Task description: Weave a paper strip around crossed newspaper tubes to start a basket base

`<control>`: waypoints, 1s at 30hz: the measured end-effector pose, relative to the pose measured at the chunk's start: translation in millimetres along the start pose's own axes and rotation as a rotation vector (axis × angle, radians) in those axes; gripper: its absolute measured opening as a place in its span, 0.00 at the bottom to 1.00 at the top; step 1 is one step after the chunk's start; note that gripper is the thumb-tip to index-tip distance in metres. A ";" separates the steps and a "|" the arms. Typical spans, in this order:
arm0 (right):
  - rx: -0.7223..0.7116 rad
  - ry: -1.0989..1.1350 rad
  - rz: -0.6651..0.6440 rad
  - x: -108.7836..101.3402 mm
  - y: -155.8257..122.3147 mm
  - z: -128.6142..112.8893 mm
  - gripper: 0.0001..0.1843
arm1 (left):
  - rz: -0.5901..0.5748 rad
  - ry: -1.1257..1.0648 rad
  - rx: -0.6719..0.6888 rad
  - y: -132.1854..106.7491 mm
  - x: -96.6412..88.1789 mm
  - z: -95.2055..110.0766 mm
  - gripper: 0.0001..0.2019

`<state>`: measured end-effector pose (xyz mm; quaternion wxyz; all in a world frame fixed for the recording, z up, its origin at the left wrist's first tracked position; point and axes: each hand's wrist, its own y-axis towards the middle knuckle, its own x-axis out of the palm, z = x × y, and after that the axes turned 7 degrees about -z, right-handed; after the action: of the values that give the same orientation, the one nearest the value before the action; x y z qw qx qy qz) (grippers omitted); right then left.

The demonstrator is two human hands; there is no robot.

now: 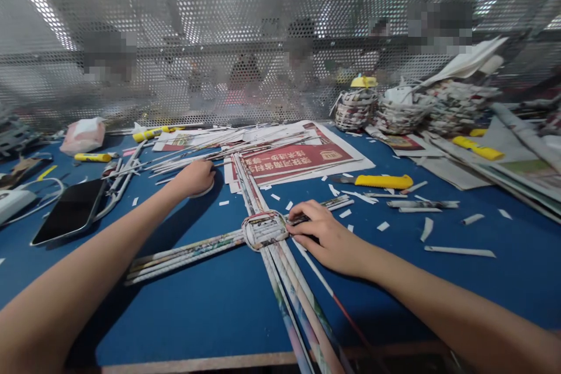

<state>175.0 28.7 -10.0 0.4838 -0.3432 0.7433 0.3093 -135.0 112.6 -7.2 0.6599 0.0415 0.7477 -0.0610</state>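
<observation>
A cross of rolled newspaper tubes [300,292] lies on the blue table, its four arms meeting in a woven centre [265,229] ringed by a wrapped paper tube. My right hand [322,236] pinches the right edge of this centre with bent fingers. From under that hand a loose thin paper tube [322,280], white then red, runs toward the table's front edge. My left hand [197,178] is closed beside the pile of thin paper tubes [188,158]; its fingertips are hidden, and I cannot see what it holds.
A yellow utility knife [381,181] lies among paper scraps on the right. Woven paper baskets [403,110] stand at the back right. A printed newspaper sheet [315,152] lies behind the cross. On the left are a phone [70,210] and yellow glue sticks [93,157]. A perforated metal screen [197,29] stands behind.
</observation>
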 end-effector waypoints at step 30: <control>-0.090 -0.122 0.045 5.9 -4.9 4.2 0.14 | 0.314 -0.075 0.326 -21.6 -47.2 107.1 0.12</control>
<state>179.4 27.9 -17.6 0.5053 -0.3283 0.7053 0.3735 -27.1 76.5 27.4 0.6731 0.2612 0.6874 -0.0788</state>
